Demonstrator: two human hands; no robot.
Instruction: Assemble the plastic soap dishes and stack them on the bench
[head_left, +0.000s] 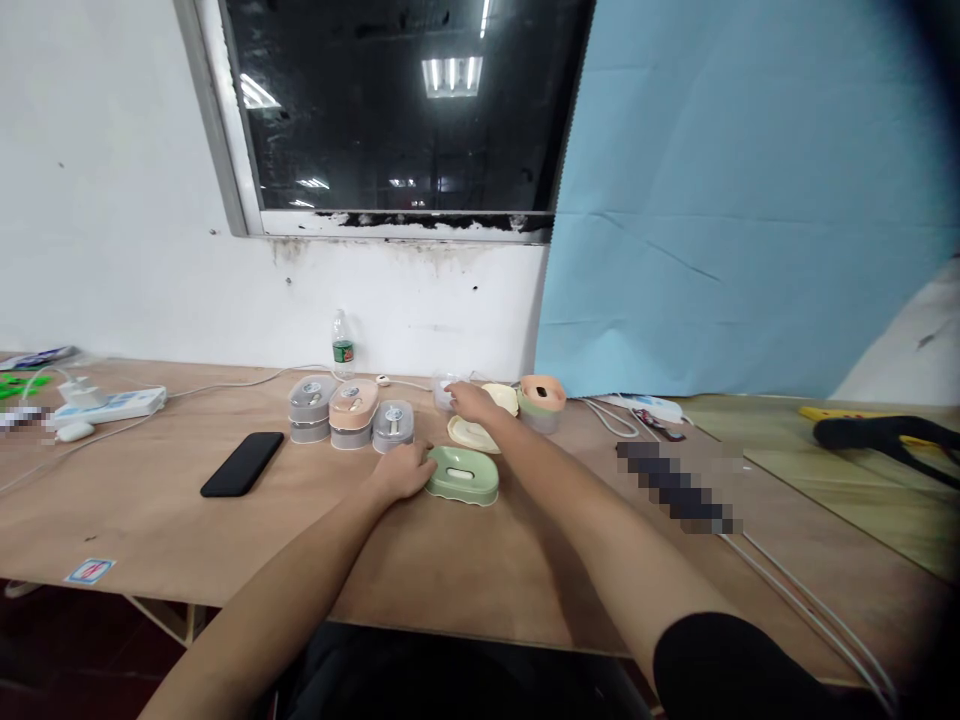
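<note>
In front of me lies a green soap dish (pixel 463 490) with an oval slot in its middle. My left hand (pixel 403 472) grips its left rim, fingers curled against the edge. Farther back, my right hand (pixel 474 402) reaches across and its fingers close on a clear plastic lid (pixel 442 394). Under the right wrist sits a cream soap dish (pixel 469 434), and another cream piece (pixel 504 398) lies just behind it; my forearm partly covers both. Left of the left hand are soap boxes with clear lids: a grey one (pixel 394 436), a peach one (pixel 352 420) and another grey one (pixel 310 424).
A peach and green soap box (pixel 541 400) stands at the back right. A black phone (pixel 242 464) lies left. A water bottle (pixel 343 345) stands by the wall. Power strips (pixel 120 405) and white cables run along the table (pixel 172 510); a blurred dark object (pixel 667 480) lies right.
</note>
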